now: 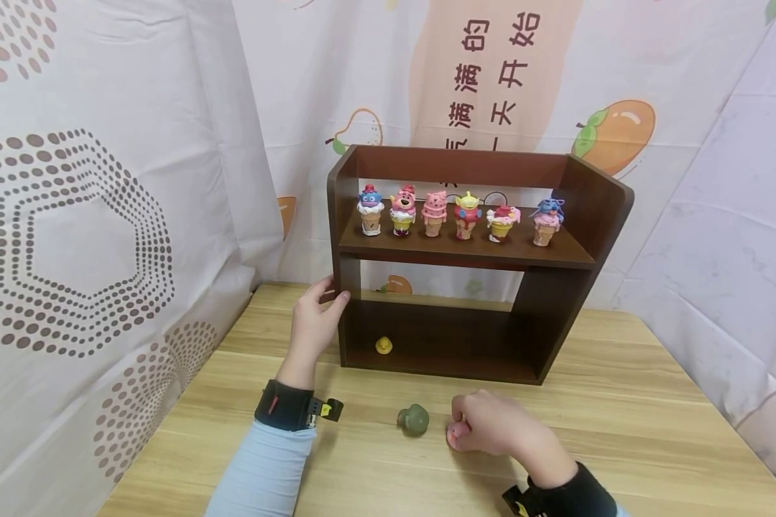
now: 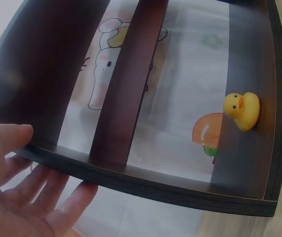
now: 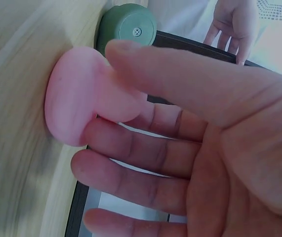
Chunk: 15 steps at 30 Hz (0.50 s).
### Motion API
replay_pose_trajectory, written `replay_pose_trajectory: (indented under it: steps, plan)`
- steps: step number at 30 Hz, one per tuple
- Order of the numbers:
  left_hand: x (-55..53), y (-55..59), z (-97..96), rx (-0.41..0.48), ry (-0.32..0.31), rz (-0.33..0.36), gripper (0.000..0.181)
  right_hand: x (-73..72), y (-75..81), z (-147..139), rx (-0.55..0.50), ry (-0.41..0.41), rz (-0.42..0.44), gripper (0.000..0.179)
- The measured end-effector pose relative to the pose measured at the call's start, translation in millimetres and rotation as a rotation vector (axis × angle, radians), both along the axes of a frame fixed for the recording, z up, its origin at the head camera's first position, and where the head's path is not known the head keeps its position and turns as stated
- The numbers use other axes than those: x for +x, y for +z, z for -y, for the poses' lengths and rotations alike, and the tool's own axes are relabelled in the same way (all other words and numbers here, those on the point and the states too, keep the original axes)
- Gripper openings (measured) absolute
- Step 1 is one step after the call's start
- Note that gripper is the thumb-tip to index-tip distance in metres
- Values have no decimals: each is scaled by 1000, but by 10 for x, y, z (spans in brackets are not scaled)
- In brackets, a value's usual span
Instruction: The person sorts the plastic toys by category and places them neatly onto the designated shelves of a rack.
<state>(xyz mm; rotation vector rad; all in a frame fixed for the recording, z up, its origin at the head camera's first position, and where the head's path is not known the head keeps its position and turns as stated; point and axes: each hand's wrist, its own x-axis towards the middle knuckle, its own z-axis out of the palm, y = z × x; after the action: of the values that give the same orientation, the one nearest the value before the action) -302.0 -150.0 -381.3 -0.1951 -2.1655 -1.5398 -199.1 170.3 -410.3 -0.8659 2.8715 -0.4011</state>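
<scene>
At the left side panel of a dark brown two-tier shelf, my left hand holds the panel's edge, thumb on the front and fingers on the outer side. My right hand pinches a small pink toy duck between thumb and fingers, low at the tabletop; the fingers partly cover it. Just left of that hand, a green rounded toy lies on the table. A yellow toy duck sits on the shelf's bottom board, near the left panel.
Several ice-cream-cone figurines, among them a pink one and a blue one, stand in a row on the upper tier. The wooden table meets patterned curtains at the back and sides.
</scene>
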Motion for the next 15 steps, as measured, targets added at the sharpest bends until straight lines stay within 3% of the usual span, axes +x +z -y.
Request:
replay_pose_trajectory:
  steps: [15]
  plan:
    - [-8, -6, 3, 9, -5, 11, 43, -45, 2, -60, -41, 8, -3, 22]
